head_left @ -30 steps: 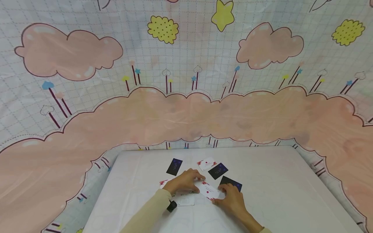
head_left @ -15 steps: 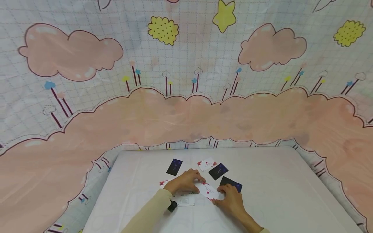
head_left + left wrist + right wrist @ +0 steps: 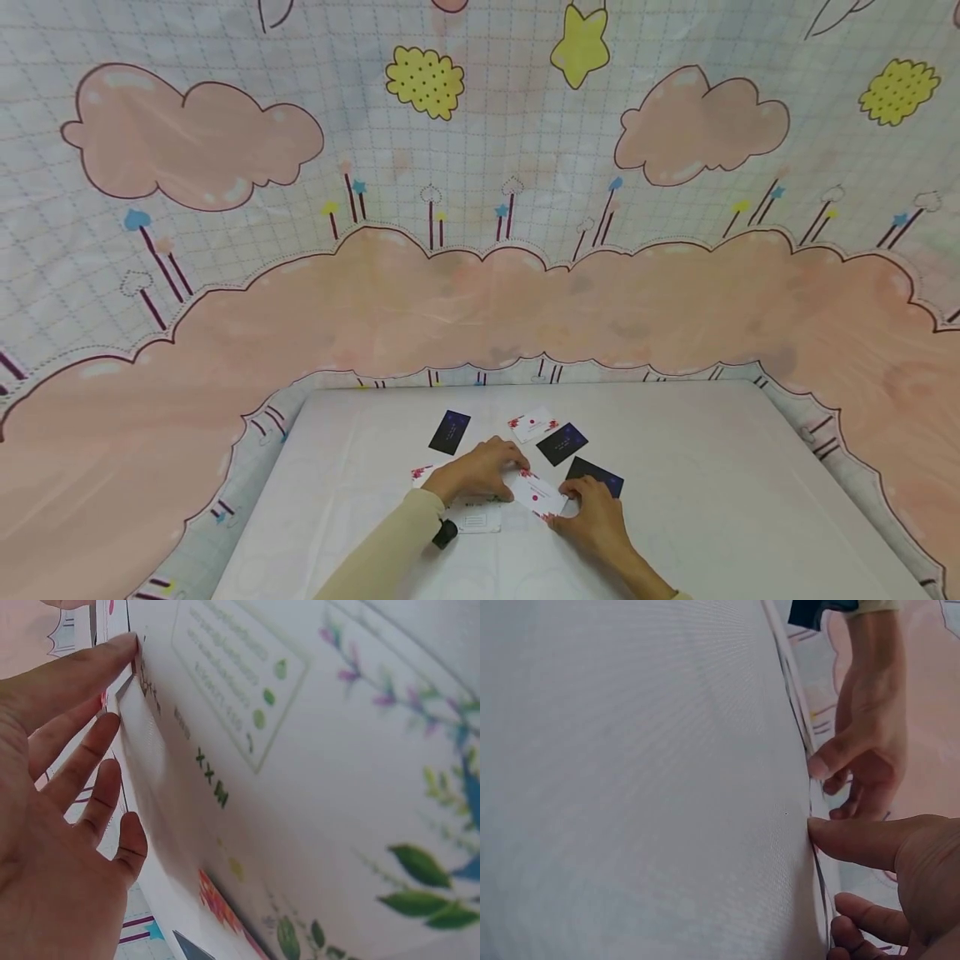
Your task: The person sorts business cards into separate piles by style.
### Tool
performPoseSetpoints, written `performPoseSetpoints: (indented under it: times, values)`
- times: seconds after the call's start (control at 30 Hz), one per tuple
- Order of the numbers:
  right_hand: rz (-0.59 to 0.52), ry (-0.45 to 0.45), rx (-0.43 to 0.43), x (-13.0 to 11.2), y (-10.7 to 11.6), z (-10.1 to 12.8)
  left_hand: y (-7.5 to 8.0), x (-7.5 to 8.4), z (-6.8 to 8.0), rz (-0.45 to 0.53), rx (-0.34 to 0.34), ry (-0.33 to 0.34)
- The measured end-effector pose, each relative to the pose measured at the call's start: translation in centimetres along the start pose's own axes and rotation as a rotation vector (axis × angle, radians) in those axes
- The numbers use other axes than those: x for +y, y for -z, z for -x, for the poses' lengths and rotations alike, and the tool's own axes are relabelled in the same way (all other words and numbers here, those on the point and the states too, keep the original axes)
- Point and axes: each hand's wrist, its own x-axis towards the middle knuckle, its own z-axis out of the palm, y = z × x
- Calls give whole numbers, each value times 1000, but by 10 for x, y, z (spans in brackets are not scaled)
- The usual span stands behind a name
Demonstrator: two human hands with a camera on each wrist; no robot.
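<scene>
Head cam: seeing white card [image 3: 540,496] between left hand [image 3: 486,468] and right hand [image 3: 597,515] with fingers apart, can't tell if actually pinching, could skew from uneven pushing

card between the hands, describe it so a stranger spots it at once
On the white table, find where the left hand and right hand face each other. Between them is the card, white with red corner patterns and a red dot. A similar card sits farther back, but only this one has a hand at each end.
</scene>
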Motion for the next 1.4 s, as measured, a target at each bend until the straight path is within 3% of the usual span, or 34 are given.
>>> performPoseSetpoints:
  times: [0.4, 0.83, 1.4]
  values:
    - [-7, 13, 4, 6, -1, 4, -6, 10, 6, -19, 12, -6]
    - [-9, 40, 22, 12, -2, 7, -8, 10, 9, -50, 47, -66]
    - [1, 197, 31, -4, 11, -11, 11, 0, 28, 22, 134, -71]
